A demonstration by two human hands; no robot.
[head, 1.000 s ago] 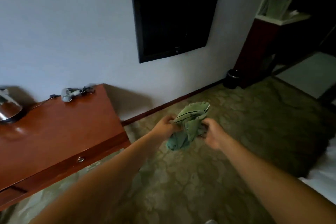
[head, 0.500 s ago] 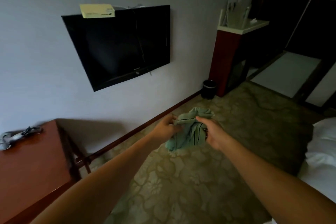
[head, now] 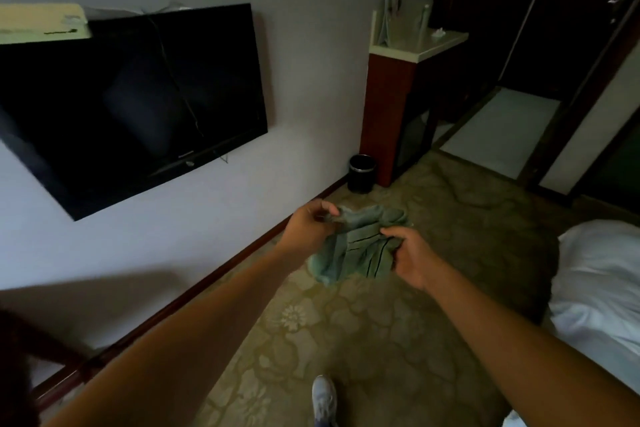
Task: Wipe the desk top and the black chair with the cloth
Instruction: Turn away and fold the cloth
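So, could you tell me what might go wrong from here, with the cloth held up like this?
The crumpled green striped cloth is bunched between the left hand and right hand, so it may wipe poorly unless spread flat. Its lower edge hangs free over the patterned carpet and could slip down. Only a dark corner of the wooden desk shows at lower left, so the person may need to turn back.
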